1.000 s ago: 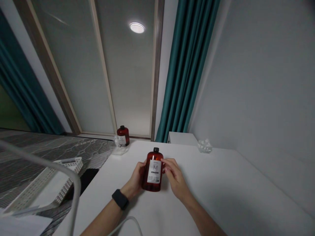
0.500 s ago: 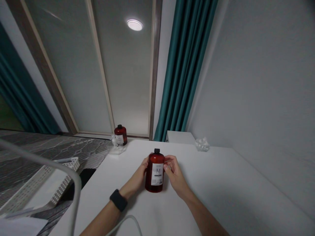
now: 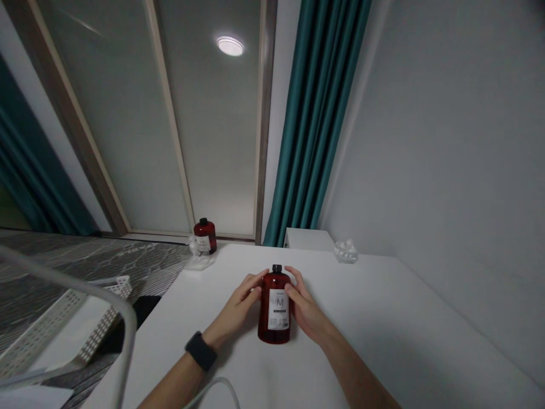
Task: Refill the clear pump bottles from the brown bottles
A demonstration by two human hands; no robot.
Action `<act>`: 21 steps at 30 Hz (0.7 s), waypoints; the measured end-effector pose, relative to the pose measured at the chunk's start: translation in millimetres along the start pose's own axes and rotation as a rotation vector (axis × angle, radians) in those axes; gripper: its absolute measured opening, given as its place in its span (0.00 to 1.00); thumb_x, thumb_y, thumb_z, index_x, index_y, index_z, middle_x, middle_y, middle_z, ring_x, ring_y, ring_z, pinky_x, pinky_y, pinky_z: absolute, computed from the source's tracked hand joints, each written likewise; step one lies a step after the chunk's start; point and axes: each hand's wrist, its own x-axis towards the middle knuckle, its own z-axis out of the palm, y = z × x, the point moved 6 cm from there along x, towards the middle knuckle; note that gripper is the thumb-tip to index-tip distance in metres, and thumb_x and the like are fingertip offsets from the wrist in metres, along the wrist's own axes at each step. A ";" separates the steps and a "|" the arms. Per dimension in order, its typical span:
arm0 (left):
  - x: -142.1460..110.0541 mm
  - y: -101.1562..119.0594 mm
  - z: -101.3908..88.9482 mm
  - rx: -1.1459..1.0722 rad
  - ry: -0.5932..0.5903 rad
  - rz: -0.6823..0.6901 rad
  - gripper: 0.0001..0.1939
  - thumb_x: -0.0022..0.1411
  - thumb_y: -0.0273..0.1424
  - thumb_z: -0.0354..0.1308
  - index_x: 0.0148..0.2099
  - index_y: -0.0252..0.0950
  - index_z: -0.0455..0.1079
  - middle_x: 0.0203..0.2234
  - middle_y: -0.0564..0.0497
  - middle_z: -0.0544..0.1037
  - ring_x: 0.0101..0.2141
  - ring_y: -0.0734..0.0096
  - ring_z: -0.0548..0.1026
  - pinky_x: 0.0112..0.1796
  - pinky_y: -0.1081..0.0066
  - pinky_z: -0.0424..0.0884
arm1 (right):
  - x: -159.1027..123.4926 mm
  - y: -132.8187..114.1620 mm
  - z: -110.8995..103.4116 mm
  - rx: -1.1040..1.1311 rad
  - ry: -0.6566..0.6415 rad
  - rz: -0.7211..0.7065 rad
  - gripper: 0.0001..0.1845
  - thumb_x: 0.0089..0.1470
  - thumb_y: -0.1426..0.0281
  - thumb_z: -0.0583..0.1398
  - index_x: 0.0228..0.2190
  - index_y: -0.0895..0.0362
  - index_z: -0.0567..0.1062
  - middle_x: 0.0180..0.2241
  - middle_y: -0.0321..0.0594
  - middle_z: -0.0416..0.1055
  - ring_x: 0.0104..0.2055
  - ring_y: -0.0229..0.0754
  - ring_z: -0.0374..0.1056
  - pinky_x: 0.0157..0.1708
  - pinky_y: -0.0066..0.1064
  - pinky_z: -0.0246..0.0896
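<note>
My left hand (image 3: pixel 234 309) and right hand (image 3: pixel 306 312) are on either side of an amber plastic bottle (image 3: pixel 275 321), which stands upright on the white worktop (image 3: pixel 361 324), near the middle of its front part. It has a black cap and a white label with a large M, and the label faces me. The fingers of both hands are slightly spread and curved around the bottle's shoulders, with the bottle between my palms, though I cannot tell how hard I am gripping it. A black watch (image 3: pixel 200 351) sits on my left wrist, and a white cable (image 3: pixel 213 389) curves across the near edge of the view, just below that arm. Farther along the worktop, at its far left corner, a second amber bottle (image 3: pixel 205 236) stands beside a small clear object (image 3: pixel 196 245), with a flat white pad (image 3: pixel 198 262) just in front of them. Toward the far right lies a crumpled clear item (image 3: pixel 346 251). Down to my left, a white perforated basket (image 3: pixel 63 329) sits beyond the worktop's edge on a grey patterned carpet (image 3: pixel 85 255), partly behind a curved white rail (image 3: pixel 63 272).
</note>
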 end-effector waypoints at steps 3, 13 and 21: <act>-1.9 2.0 0.8 0.002 -0.013 -0.007 0.22 0.69 0.40 0.52 0.63 0.45 0.67 0.52 0.46 0.72 0.56 0.54 0.66 0.59 0.56 0.59 | -1.5 -5.5 6.2 0.025 -0.029 -0.007 0.28 0.55 0.58 0.63 0.55 0.47 0.63 0.53 0.42 0.74 0.53 0.51 0.71 0.52 0.48 0.65; -13.3 -7.0 14.9 0.234 -0.184 0.139 0.61 0.49 0.37 0.71 0.73 0.43 0.34 0.67 0.38 0.47 0.63 0.42 0.57 0.62 0.45 0.55 | 4.0 -9.3 -6.7 -0.074 0.130 -0.143 0.24 0.54 0.61 0.63 0.51 0.49 0.67 0.53 0.40 0.73 0.55 0.51 0.68 0.58 0.49 0.60; -10.3 21.5 22.7 0.320 -0.144 0.268 0.53 0.46 0.33 0.74 0.70 0.40 0.52 0.65 0.39 0.60 0.63 0.40 0.58 0.63 0.48 0.55 | 4.8 -9.7 -6.7 -0.069 0.101 -0.129 0.22 0.55 0.59 0.62 0.50 0.49 0.67 0.52 0.39 0.73 0.55 0.49 0.68 0.57 0.46 0.61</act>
